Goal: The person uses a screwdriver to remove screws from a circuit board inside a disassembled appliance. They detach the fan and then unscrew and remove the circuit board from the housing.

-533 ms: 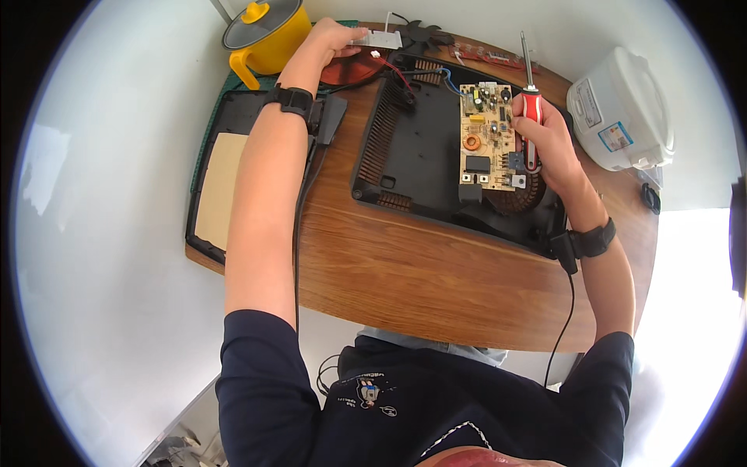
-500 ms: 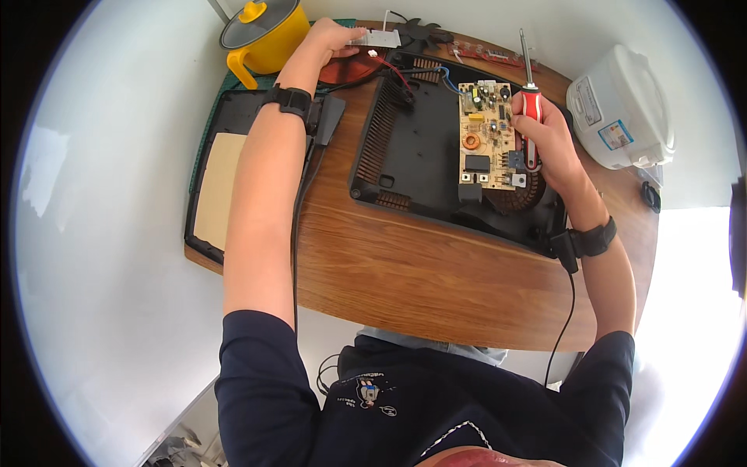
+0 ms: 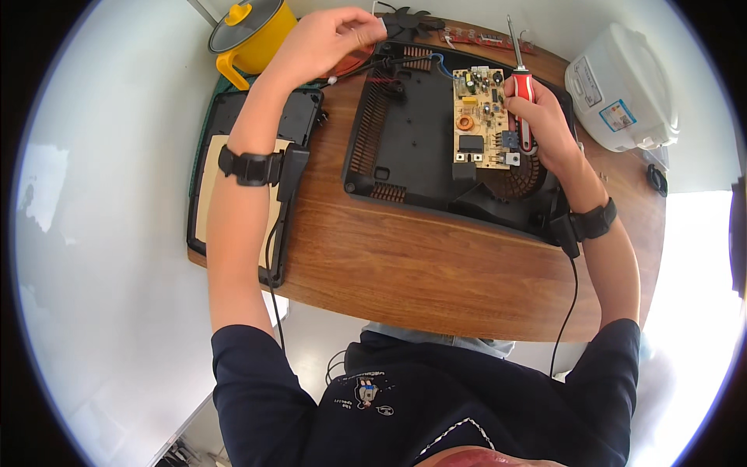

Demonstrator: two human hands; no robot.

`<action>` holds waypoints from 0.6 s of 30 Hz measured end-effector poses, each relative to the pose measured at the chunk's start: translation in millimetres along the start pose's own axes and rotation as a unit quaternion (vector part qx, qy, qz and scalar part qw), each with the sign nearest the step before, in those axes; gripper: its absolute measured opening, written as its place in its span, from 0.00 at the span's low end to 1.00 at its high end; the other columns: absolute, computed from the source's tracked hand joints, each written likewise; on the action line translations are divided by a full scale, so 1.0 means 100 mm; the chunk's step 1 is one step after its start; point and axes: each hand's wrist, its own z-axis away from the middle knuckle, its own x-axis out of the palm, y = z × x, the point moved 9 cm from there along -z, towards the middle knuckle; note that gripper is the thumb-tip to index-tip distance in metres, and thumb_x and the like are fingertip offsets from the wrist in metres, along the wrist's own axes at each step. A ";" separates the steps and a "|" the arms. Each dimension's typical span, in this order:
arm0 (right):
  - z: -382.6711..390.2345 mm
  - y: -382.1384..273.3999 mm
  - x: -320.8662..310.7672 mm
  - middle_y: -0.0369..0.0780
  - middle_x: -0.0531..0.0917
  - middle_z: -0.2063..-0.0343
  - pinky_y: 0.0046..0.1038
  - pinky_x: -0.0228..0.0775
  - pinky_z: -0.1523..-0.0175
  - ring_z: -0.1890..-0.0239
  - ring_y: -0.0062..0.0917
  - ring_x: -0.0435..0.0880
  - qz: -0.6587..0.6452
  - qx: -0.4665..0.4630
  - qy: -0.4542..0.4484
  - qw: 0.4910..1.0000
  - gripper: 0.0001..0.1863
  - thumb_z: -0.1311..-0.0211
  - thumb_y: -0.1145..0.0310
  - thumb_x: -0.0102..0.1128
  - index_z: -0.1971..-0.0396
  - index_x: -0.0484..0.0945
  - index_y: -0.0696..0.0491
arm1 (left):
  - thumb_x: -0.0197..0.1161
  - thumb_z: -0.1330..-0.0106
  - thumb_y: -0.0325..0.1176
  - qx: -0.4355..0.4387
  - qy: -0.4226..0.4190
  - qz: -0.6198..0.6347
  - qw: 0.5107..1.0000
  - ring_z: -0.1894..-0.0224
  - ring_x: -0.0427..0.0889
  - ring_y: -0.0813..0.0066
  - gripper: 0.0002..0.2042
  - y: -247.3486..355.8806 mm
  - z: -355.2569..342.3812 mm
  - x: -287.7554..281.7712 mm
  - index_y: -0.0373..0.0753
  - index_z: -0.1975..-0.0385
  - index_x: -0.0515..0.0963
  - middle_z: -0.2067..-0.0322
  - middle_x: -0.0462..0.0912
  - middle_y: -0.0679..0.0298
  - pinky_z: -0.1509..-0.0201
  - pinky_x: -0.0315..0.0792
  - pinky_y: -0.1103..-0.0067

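My right hand (image 3: 547, 123) is closed around a screwdriver (image 3: 524, 87) with a red and white handle, its shaft pointing away from me. The thumb and handle lie along the right edge of a tan circuit board (image 3: 486, 140) carrying a copper coil. This board sits over an open black plastic housing (image 3: 420, 156) with vent slots. Beyond the housing's far left corner, my left hand (image 3: 342, 37) is raised, fingertips pinched on a pale flat piece (image 3: 382, 27), mostly hidden. A black fan (image 3: 408, 25) lies just right of those fingers.
A yellow pot (image 3: 261, 39) with a lid stands far left. Nearer lies a black frame (image 3: 201, 167) holding a cream panel (image 3: 222, 187). A white lidded container (image 3: 615, 93) stands at the right, and a red strip board (image 3: 482, 37) lies at the back. Cables trail from both wrist straps.
My left hand has turned, its wrist swinging left and nearer me; the pale piece is now mostly hidden. My right hand still holds the screwdriver. Board and housing appear slightly higher in view.
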 end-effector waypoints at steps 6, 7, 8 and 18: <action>-0.01 0.03 -0.02 0.32 0.78 0.71 0.22 0.70 0.65 0.71 0.17 0.78 -0.002 0.001 0.002 1.000 0.06 0.37 0.71 0.60 0.62 0.77 0.53 | 0.74 0.37 0.35 0.107 -0.040 -0.181 0.977 0.63 0.83 0.70 0.11 0.45 0.28 0.15 0.38 0.60 0.82 0.65 0.79 0.65 0.55 0.77 0.78; -0.01 0.02 -0.01 0.32 0.78 0.71 0.22 0.71 0.65 0.71 0.17 0.78 0.001 0.003 0.004 1.000 0.06 0.37 0.71 0.60 0.62 0.77 0.53 | 0.74 0.37 0.34 0.113 -0.046 -0.212 0.970 0.64 0.83 0.69 0.11 0.46 0.30 0.18 0.39 0.60 0.82 0.65 0.78 0.64 0.56 0.77 0.77; 0.00 0.01 -0.01 0.32 0.78 0.71 0.23 0.71 0.66 0.71 0.17 0.78 0.006 0.002 0.007 1.000 0.06 0.37 0.71 0.60 0.62 0.77 0.53 | 0.72 0.36 0.35 0.081 -0.045 -0.177 0.980 0.64 0.83 0.66 0.09 0.34 0.31 0.22 0.39 0.60 0.83 0.66 0.79 0.63 0.58 0.76 0.75; -0.03 0.10 -0.03 0.33 0.78 0.72 0.24 0.72 0.68 0.73 0.17 0.78 0.010 0.016 0.013 1.000 0.06 0.37 0.71 0.60 0.61 0.76 0.53 | 0.70 0.37 0.43 -0.046 -0.147 -0.332 0.931 0.62 0.87 0.58 0.12 0.23 0.32 0.67 0.45 0.61 0.90 0.68 0.89 0.58 0.57 0.80 0.68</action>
